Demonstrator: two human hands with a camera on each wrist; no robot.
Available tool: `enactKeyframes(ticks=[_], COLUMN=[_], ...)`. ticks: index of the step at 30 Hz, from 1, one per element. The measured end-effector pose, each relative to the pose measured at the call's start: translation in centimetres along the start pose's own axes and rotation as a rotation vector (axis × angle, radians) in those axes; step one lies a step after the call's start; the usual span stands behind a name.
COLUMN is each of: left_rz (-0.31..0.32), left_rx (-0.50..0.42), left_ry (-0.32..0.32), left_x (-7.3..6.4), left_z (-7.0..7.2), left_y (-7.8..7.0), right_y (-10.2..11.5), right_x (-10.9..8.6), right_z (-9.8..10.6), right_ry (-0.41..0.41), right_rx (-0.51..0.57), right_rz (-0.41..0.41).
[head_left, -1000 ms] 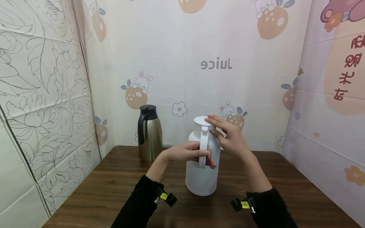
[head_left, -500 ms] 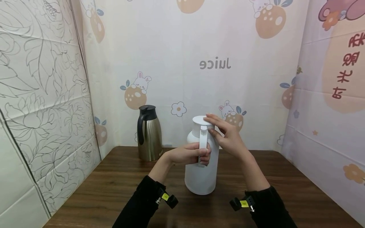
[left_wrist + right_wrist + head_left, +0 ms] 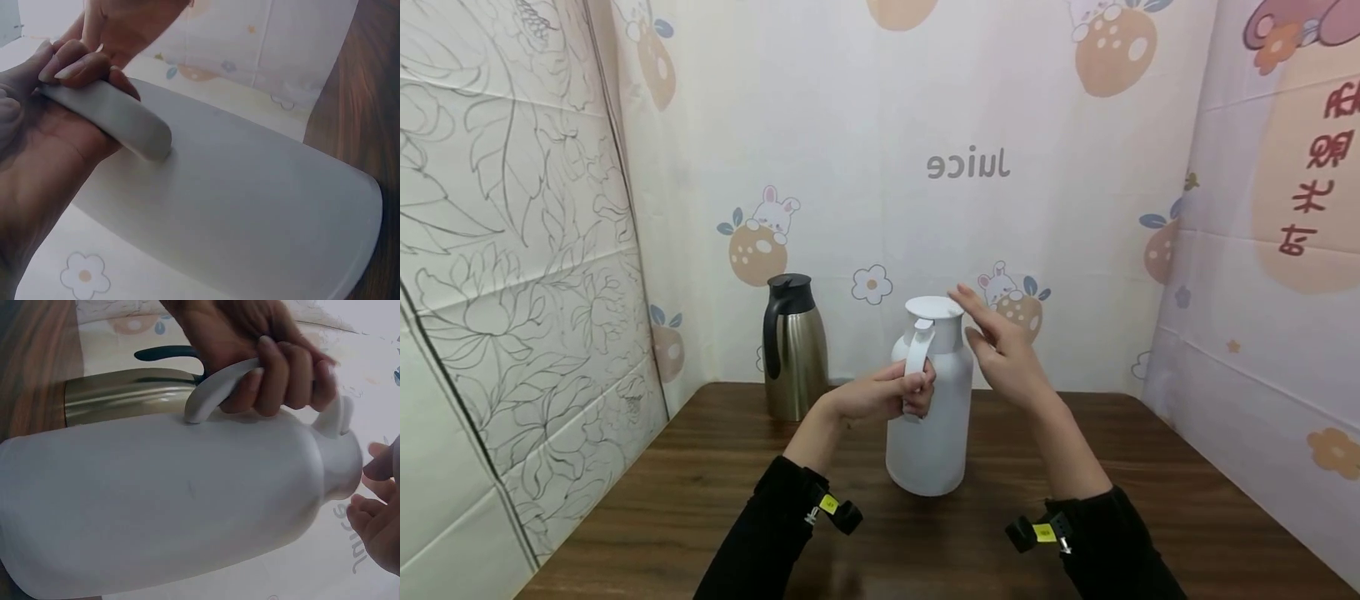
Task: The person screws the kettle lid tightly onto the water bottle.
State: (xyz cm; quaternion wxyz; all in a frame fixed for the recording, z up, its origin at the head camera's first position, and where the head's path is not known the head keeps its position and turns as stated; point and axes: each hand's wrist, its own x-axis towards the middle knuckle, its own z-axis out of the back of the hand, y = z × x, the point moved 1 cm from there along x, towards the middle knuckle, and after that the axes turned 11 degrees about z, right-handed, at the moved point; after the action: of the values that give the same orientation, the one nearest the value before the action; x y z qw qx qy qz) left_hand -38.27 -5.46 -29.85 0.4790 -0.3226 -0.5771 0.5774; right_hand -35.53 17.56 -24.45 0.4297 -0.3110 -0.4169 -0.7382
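A white vacuum jug [image 3: 932, 442] stands upright near the middle of the wooden table. Its side handle [image 3: 916, 357] points toward me and a little left, and my left hand [image 3: 872, 397] grips it with curled fingers. In the left wrist view those fingers wrap the handle [image 3: 125, 119] from above. My right hand [image 3: 1009, 357] is at the jug's right, fingers mostly straight beside the round white lid [image 3: 932, 307]. The right wrist view shows its fingertips close to the lid end; whether they touch cannot be told.
A gold-coloured steel vacuum jug [image 3: 801, 358] with a black top and handle stands at the back left of the brown table [image 3: 685, 500]. Printed cloth walls [image 3: 820, 125] enclose the back and both sides.
The white jug has turned so its handle points further left, and its base sits slightly higher in view. My left fingers have closed round the handle. My right fingers have lifted off the lid.
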Motion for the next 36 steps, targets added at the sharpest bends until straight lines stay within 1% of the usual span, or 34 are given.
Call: enactKeyframes(ticks=[5,9,15,19,22,27,29,31,33,36], left_rz=[-0.006,-0.004,-0.002,-0.013,-0.030,-0.037,-0.039,-0.042,-0.044,-0.050], left_rx=[0.034,0.063,0.114,0.159,0.196,0.232,0.225,0.217,0.215,0.218], left_ry=[-0.100,-0.203,-0.356,-0.468,-0.547,-0.682,-0.719,-0.739,-0.758,-0.789], left_x=[0.2,0.2,0.3,0.2,-0.1,-1.0,-1.3,-1.5,-1.6,-1.7], left_z=[0.8,1.2,1.8,2.4,3.1,4.2,4.5,4.8,5.0,5.3], left_y=[0.2,0.4,1.0,1.2,1.6,2.2,2.2,2.3,2.3,2.3], right_y=[-0.6,-1.5,-3.5,-5.1,-6.5,-8.9,-9.9,-10.8,-11.8,-13.0], right_x=[-0.2,-0.4,-1.3,-1.9,-2.6,-3.9,-4.5,-5.3,-6.0,-7.1], right_z=[0.8,1.1,1.0,0.8,0.8,0.7,0.5,0.4,0.4,0.6], right_ry=[-0.090,-0.116,-0.110,-0.091,-0.072,-0.037,-0.031,-0.031,-0.041,-0.078], right_rx=[-0.058,-0.105,-0.146,-0.141,-0.135,-0.115,-0.109,-0.086,-0.031,0.102], right_rz=[-0.037,-0.085,-0.147,-0.188,-0.235,-0.315,-0.331,-0.344,-0.367,-0.428])
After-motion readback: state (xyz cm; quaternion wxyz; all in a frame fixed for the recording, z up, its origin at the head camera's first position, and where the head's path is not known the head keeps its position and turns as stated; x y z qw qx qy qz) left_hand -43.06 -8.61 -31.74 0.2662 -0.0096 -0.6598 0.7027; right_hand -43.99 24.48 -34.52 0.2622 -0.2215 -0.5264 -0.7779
